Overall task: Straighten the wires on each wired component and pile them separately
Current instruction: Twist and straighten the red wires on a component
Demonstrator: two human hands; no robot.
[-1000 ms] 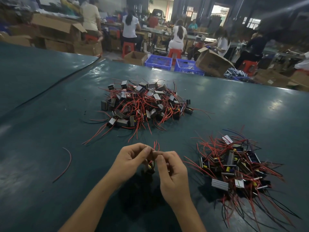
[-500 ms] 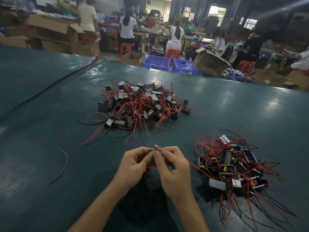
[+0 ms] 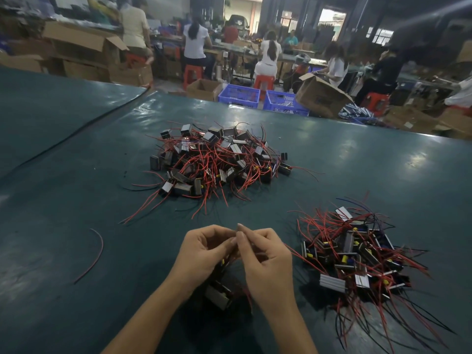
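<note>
Wired component [image 3: 220, 294] hangs below both hands, near-centre of the bench [image 3: 76, 175]. Its wires run upward into the pinching fingers [image 3: 240, 232] of left hand [image 3: 204, 254] and right hand [image 3: 267, 256]. The right pile [image 3: 357, 256] lies nearer the right hand.

Both hands are bunched together just above the wired component [image 3: 219, 295]. The left hand [image 3: 204, 254] sits up and to the left of it, fingers curled in, thumb and forefinger pinching its wires [image 3: 229, 260]. The right hand [image 3: 267, 260] is up and to the right, pinching too. Its fingertips touch the left's and its forefinger pokes up a bit. Bare forearms run down either side of the component, angling in toward each other.
</note>
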